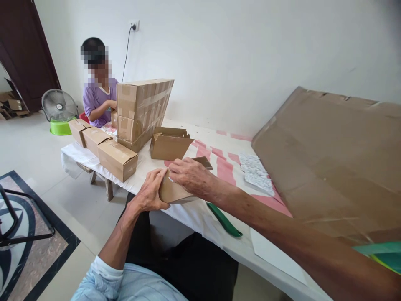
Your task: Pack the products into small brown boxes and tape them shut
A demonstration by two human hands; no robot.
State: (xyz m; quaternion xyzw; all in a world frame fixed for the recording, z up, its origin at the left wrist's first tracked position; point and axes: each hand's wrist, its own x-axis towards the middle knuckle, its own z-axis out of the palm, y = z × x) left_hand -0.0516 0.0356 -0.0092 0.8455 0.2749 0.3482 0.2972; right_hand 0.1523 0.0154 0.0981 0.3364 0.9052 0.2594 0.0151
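A small cardboard box (175, 192) lies at the table's near edge. My left hand (152, 190) grips its left end, thumb along the near side and fingers over the top. My right hand (192, 177) is on top of the box with its fingers bent together; what they pinch, if anything, is too small to make out. Just behind sits an open cardboard box (171, 146) with its flaps up. A brown flat piece (203, 162) shows beyond my right hand. The green-handled tool (224, 220) lies to the right, below my right forearm.
Stacked taped boxes (140, 108) stand at the table's far left, with a row of boxes (115, 154) in front. A person (100, 100) sits behind them. A large cardboard sheet (328, 159) leans at right, beside a speckled slab (256, 172). A fan (59, 105) stands on the floor.
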